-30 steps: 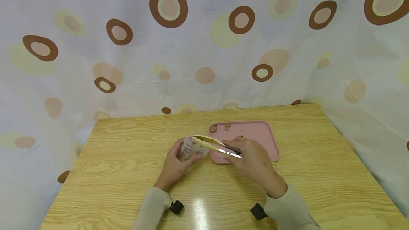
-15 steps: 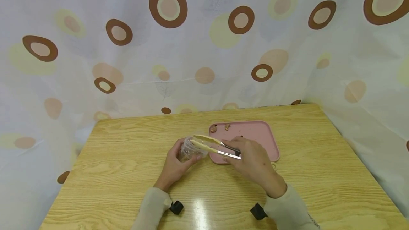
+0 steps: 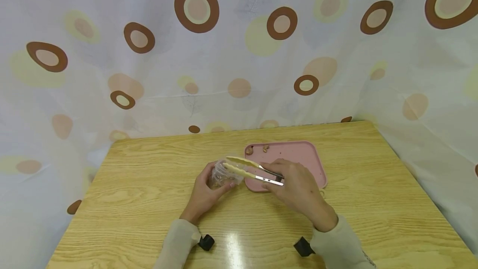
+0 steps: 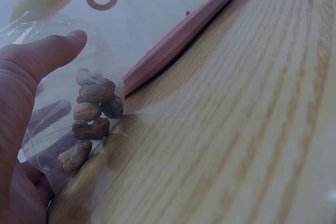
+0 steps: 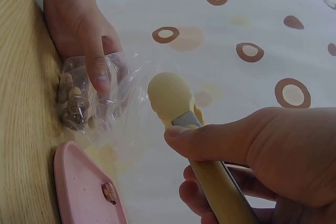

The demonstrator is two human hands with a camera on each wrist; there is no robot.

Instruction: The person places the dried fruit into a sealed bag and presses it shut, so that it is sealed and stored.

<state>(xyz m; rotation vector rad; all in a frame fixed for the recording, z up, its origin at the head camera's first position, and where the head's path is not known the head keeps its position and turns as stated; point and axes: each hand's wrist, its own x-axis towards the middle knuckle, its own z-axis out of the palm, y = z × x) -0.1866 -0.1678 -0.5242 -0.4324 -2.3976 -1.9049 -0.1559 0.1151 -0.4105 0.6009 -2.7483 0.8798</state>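
My left hand (image 3: 203, 192) grips a clear plastic bag (image 3: 223, 175) near the middle of the table. Several brown curved nuts (image 4: 97, 92), which look like cashews in their skins, lie in the bottom of the bag. My right hand (image 3: 296, 184) holds a pair of tongs (image 3: 240, 172) with cream-yellow heads and metal arms. The tong heads stand slightly apart at the bag's mouth. In the right wrist view I see no nut between them, though one head hides part of the other.
A pink tray (image 3: 296, 152) lies behind and under my right hand. Two nuts, one in the corner (image 3: 249, 150) and another beside it (image 3: 266, 148), rest on it among dark crumbs. A thin pale ring (image 3: 322, 194) lies by the tray's front right corner. A patterned curtain (image 3: 239, 53) backs the table.
The tong heads have spread a little apart. My right hand has shifted very slightly to the right. The left hand and bag stay in place.
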